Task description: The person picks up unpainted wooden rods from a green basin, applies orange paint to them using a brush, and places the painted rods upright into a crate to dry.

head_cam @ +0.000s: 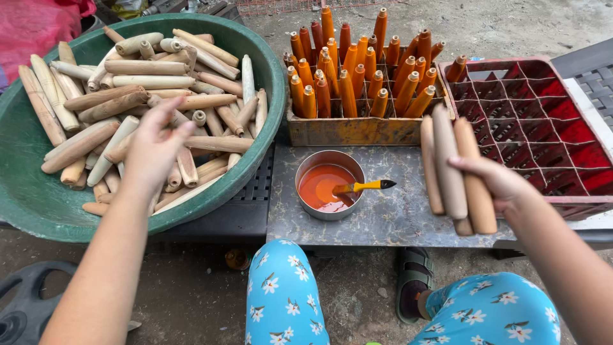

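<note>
My left hand [153, 150] reaches into a big green basin [25, 198] heaped with bare wooden handles [137, 67]; its fingers rest on the pile, curled around one handle. My right hand [501, 182] grips three unpainted wooden handles [450, 166], held upright over the stone slab. A small metal bowl of orange paint [329, 185] sits on the slab between my hands, with a yellow-handled brush [364, 186] lying across it.
An orange-stained wooden crate [357, 131] holds several orange-painted handles [348, 70] standing upright. A red divided plastic crate [536, 128] stands at the right. The grey stone slab [389, 217] lies in front of my knees in blue flowered trousers [284, 300].
</note>
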